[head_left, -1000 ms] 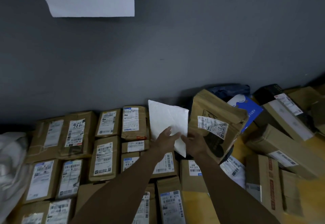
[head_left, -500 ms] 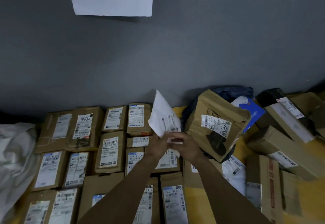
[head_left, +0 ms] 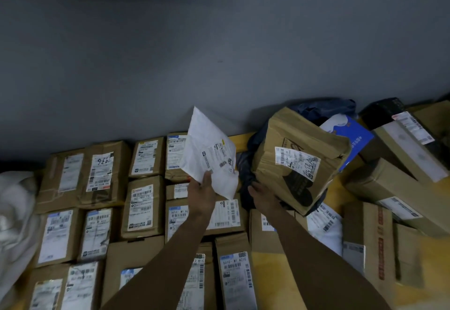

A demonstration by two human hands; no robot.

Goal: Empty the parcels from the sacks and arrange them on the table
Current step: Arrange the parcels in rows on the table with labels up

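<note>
Arranging step: left hand grips the flat white plastic mailer by its lower edge, tilted in the air over the labelled brown cardboard boxes on the yellow counter, right hand open beside the tilted brown carton, contact unclear; next, I'd guess, find the mailer a free slot label-up.

White mailer, brown boxes, yellow table, seemingly dark-blue bag
</note>
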